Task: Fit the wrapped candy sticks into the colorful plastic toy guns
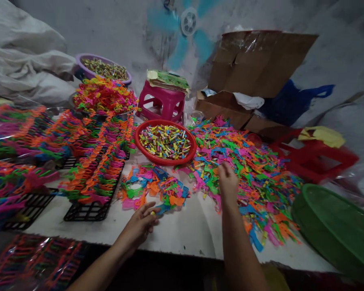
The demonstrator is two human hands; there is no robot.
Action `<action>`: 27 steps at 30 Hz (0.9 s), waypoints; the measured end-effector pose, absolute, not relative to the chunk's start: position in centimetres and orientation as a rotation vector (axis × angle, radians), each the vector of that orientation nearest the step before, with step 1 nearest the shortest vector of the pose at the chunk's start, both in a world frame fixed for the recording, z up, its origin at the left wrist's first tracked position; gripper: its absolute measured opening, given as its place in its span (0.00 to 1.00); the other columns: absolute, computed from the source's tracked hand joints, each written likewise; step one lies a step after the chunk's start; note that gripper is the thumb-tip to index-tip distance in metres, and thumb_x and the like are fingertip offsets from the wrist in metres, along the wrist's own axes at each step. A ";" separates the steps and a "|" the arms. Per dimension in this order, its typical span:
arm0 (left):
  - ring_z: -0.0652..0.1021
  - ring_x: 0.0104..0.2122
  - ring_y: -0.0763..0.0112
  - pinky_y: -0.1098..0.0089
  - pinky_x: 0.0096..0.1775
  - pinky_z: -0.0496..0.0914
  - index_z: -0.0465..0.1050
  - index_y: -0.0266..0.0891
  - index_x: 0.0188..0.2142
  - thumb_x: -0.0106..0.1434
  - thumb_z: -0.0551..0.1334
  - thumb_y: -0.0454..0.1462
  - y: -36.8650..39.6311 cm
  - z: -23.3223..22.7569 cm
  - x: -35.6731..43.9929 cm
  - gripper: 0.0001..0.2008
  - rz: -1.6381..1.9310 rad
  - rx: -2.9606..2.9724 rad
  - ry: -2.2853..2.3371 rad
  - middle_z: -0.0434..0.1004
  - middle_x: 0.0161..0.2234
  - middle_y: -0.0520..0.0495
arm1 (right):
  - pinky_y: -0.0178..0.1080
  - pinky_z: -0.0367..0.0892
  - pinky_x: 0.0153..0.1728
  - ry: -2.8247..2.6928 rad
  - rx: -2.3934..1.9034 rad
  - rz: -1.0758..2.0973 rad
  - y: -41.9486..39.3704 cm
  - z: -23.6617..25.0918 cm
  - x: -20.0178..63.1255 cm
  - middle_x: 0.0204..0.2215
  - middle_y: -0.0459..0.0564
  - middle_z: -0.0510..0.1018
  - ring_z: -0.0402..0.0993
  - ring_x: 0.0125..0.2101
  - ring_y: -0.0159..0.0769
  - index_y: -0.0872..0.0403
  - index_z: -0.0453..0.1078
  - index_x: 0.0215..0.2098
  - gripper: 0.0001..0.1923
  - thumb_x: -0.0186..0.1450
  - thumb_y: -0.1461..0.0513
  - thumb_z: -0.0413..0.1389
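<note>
My left hand (142, 222) is low over the white table, thumb and fingers closed around a small yellow-capped tube (153, 213). Just beyond the fingertips is a blue plastic piece (163, 209); whether they touch I cannot tell. It borders a loose group of bright plastic toy pistols (154, 186). Over the left edge of a larger heap of toy pistols (239, 153), mixed with small tubes, is my right hand (228, 180). Its fingers are curled together, and what they hold is hidden. A red basin (195, 150) full of yellow-capped tubes stands beyond both hands.
Black racks (86, 212) with rows of toy pistols fill the left side. Behind stand a heaped pile of coloured pieces (104, 97), a purple basin (79, 60), a pink stool (162, 99) and cardboard boxes (255, 60). A green basin (324, 226) and red stool (318, 159) are at right.
</note>
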State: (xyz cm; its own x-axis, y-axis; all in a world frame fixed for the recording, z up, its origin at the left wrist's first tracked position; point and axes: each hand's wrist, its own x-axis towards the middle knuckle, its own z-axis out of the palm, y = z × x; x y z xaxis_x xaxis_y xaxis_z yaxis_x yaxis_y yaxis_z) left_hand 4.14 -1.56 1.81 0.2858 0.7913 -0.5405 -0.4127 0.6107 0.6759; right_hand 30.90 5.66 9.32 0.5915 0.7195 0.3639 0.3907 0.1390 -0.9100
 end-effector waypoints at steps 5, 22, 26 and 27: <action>0.76 0.31 0.73 0.74 0.33 0.69 0.67 0.39 0.40 0.43 0.68 0.27 -1.6 1.9 4.1 0.23 0.899 0.368 0.936 0.71 0.45 0.43 | 0.43 0.63 0.42 -1.688 -1.432 0.521 4.0 2.8 23.6 0.38 0.52 0.74 0.68 0.40 0.40 0.52 0.72 0.39 0.19 0.48 0.64 0.60; 0.74 0.22 0.80 0.80 0.23 0.66 0.69 0.36 0.37 0.54 0.63 0.35 -1.5 1.5 4.1 0.10 0.756 0.280 0.971 0.74 0.26 0.49 | 0.45 0.58 0.50 -1.975 -1.511 0.403 3.0 0.1 24.0 0.51 0.55 0.66 0.61 0.50 0.42 0.53 0.68 0.46 0.21 0.54 0.64 0.53; 0.73 0.22 0.79 0.80 0.23 0.65 0.69 0.38 0.37 0.50 0.65 0.35 -1.4 1.1 4.0 0.14 0.797 0.333 0.958 0.74 0.27 0.50 | 0.45 0.59 0.48 -1.959 -1.453 0.417 2.8 1.0 24.2 0.47 0.55 0.68 0.63 0.47 0.42 0.52 0.71 0.39 0.13 0.55 0.61 0.54; 0.73 0.21 0.80 0.80 0.22 0.64 0.68 0.38 0.38 0.50 0.66 0.36 -1.4 1.1 4.0 0.15 0.812 0.360 0.955 0.74 0.27 0.50 | 0.44 0.61 0.45 -1.878 -1.450 0.425 2.7 1.3 24.1 0.42 0.54 0.71 0.65 0.44 0.41 0.52 0.72 0.36 0.10 0.56 0.60 0.53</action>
State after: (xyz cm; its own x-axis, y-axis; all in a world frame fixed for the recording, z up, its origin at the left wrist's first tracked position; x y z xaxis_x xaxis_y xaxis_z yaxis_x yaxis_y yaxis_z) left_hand 4.04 -1.40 1.10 0.3193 0.7496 -0.5797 -0.4519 0.6582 0.6021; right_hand 24.08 2.73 1.35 -0.1131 0.9354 0.3350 0.6997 0.3143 -0.6416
